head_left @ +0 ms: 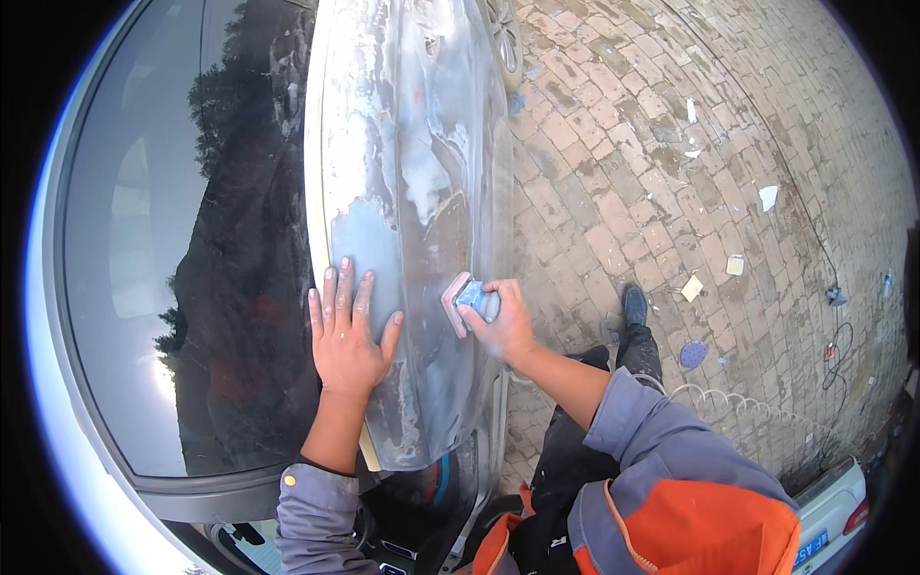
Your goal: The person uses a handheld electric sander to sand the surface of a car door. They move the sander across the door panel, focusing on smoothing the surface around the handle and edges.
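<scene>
My left hand (347,347) rests flat on a car body panel (422,369), fingers stretched out and slightly spread. The panel is patchy, with bare grey metal and pale blue-grey and white areas. My right hand (508,331) is wrapped round a small blue power sander (471,299). The sander is tilted on edge, its pinkish pad facing the panel's lower side. Whether the whole pad touches the surface I cannot tell. A pale coiled hose (738,401) runs across the ground behind my right arm; its join to the sander is hidden.
Dark car glass (134,316) reflecting trees lies left of the panel, with a pale yellow strip (315,172) between. A wheel (503,43) shows at the far end. On the brick paving (613,192) lie scraps and a purple disc (694,355). A white car (832,513) stands lower right.
</scene>
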Tool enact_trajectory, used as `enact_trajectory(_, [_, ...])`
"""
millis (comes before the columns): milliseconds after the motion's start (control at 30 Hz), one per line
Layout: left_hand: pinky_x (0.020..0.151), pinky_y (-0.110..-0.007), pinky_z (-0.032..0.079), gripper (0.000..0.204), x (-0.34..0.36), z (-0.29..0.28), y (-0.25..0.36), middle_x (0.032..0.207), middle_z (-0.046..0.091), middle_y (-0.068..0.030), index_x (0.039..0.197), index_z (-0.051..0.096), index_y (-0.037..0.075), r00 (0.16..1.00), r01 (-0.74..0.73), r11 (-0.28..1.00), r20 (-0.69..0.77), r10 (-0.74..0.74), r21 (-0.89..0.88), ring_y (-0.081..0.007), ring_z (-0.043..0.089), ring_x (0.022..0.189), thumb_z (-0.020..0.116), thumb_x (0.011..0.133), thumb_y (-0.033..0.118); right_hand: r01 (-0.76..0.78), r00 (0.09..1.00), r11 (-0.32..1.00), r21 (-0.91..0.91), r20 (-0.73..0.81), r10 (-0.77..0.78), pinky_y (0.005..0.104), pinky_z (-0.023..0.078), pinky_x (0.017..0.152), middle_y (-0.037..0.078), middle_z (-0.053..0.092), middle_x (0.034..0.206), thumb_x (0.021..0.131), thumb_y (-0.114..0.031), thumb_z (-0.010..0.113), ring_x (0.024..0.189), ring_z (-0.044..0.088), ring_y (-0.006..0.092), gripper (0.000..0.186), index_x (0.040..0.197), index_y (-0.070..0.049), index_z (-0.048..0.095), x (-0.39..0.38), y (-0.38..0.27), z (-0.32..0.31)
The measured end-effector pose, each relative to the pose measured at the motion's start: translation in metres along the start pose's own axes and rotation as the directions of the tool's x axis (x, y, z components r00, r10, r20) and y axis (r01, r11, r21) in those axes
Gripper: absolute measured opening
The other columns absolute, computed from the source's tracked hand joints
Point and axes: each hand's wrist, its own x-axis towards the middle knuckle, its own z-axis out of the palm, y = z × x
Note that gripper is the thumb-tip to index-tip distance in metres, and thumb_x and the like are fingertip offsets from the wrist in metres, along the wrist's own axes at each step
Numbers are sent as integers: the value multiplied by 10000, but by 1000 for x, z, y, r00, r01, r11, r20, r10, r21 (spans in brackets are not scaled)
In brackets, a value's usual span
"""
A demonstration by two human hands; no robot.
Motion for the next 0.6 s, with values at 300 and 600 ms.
enact_trajectory(300, [1285, -676, 210, 636, 8, 4, 4, 1689, 429, -266, 1530, 597, 95, 998, -2, 990, 64, -7, 141, -507, 336, 1585, 687, 993, 424, -437, 899, 894, 97, 72, 431, 475, 572, 896, 195, 612, 1214, 890, -375, 875, 1028, 684, 377, 537, 1202, -39, 593, 103, 13, -18])
enact_trajectory(600, [1273, -720, 178, 632, 2, 5, 1, 1678, 415, -309, 1503, 608, 69, 993, 10, 984, 110, -31, 179, -554, 309, 1580, 665, 995, 441, -234, 972, 951, 202, 68, 225, 466, 534, 938, 174, 591, 1180, 852, -332, 910, 1070, 646, 380, 544, 1184, -46, 588, 91, 23, -7])
